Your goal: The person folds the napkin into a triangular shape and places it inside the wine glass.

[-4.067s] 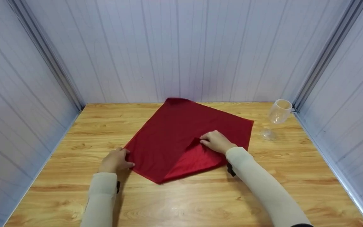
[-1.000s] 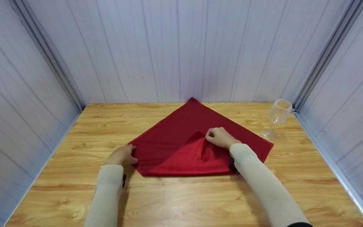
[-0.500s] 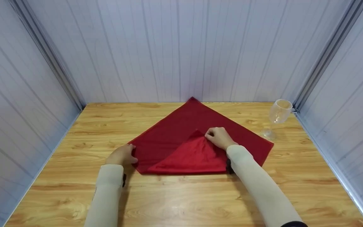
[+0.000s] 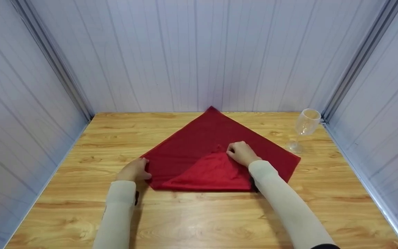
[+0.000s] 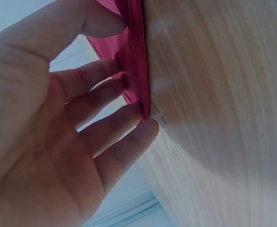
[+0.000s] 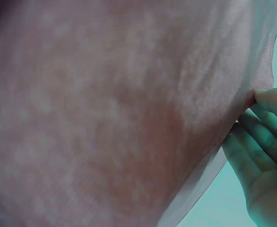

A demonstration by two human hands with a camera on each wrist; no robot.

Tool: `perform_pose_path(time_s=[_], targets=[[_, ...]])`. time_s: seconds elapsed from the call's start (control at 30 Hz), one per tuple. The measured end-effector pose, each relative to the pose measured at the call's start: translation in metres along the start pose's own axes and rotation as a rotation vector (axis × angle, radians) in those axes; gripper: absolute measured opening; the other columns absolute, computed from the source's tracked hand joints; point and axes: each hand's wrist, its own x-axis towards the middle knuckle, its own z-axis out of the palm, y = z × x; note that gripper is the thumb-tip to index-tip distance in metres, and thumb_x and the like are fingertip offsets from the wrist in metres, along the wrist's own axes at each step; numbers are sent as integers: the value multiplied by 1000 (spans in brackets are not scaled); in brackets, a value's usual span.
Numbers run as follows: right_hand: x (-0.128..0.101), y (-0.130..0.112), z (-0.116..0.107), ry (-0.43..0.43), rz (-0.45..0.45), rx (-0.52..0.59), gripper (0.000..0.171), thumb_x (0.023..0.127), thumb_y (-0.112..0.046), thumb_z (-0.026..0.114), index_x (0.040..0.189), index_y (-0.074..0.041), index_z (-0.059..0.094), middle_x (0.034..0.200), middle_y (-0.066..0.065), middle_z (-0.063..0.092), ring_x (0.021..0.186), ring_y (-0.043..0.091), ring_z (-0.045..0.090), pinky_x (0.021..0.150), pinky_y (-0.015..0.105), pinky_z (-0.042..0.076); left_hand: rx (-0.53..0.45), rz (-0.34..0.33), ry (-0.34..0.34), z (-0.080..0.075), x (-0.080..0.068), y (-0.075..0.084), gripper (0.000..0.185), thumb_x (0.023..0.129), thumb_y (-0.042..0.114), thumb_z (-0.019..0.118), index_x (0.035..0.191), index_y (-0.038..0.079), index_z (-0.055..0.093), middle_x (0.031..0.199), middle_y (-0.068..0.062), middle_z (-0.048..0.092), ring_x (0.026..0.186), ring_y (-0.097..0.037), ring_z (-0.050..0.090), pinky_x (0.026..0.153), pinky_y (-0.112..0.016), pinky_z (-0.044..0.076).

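Note:
A red satin cloth (image 4: 192, 141) lies on the table, its far corner against the back wall and its near part folded up into a brighter, shiny flap (image 4: 207, 174). With thumb and fingertips, my right hand (image 4: 242, 153) pinches the edge of that flap; in the right wrist view, the raised cloth (image 6: 119, 113) fills most of the picture beside the pinching fingers (image 6: 271, 101). At the cloth's left corner rests my left hand (image 4: 135, 169). Its spread, slightly bent fingers (image 5: 115, 125) touch the hem in the left wrist view, with the thumb apart from them.
A clear stemmed glass (image 4: 306, 122) stands upright at the back right, close to the cloth's right corner. Pale panelled walls (image 4: 199, 55) enclose the wooden table (image 4: 199, 221) at the back and on both sides.
Since the oldest frame, the cloth has turned, its right corner swinging toward me, and the folded flap has grown. Both hands shifted slightly right. Over the last second, the flap settled flatter.

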Motion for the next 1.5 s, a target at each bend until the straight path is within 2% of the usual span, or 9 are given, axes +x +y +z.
perform_pose_path(time_s=[0.27, 0.63, 0.9, 1.13, 1.33, 1.5], targets=[[1, 2, -2, -19, -15, -17, 11, 96, -14, 68, 94, -7, 76, 93, 6, 72, 90, 24, 67, 84, 40, 53, 34, 22, -3, -4, -2, 1, 61, 88, 13, 71, 139, -13, 47, 139, -30, 50, 131, -44, 46, 107, -51, 37], [-6, 4, -10, -46, -97, -74, 11, 95, -15, 69, 91, -7, 75, 89, 6, 72, 87, 25, 67, 80, 42, 53, 14, 32, -31, -5, -4, 2, 62, 88, 10, 72, 140, -11, 47, 143, -31, 46, 134, -45, 42, 109, -53, 35], [-14, 5, -10, -66, -135, -72, 11, 95, -15, 68, 92, -8, 75, 88, 5, 71, 84, 23, 67, 77, 40, 54, 11, 44, -31, -2, -9, 2, 64, 88, 10, 72, 142, -11, 46, 148, -33, 40, 136, -47, 39, 111, -53, 33], [-20, 6, -11, -38, -166, -48, 9, 95, -13, 69, 90, -9, 74, 87, 5, 70, 83, 23, 66, 76, 41, 53, 16, 54, -23, -1, -12, 3, 61, 87, 10, 73, 139, -11, 49, 142, -32, 47, 133, -46, 43, 110, -52, 34], [-24, 7, -9, -48, -172, -52, 9, 95, -14, 68, 90, -10, 74, 86, 3, 69, 82, 22, 65, 76, 41, 53, 36, 42, -22, 2, -17, 6, 55, 85, 9, 75, 133, -10, 55, 134, -28, 54, 124, -43, 52, 103, -51, 42], [-28, 9, -9, -51, -181, -52, 9, 95, -15, 68, 89, -11, 73, 85, 1, 68, 83, 22, 65, 78, 41, 52, 41, 57, -8, 2, -22, 8, 53, 84, 7, 76, 130, -9, 57, 129, -26, 56, 121, -42, 55, 101, -52, 44]])
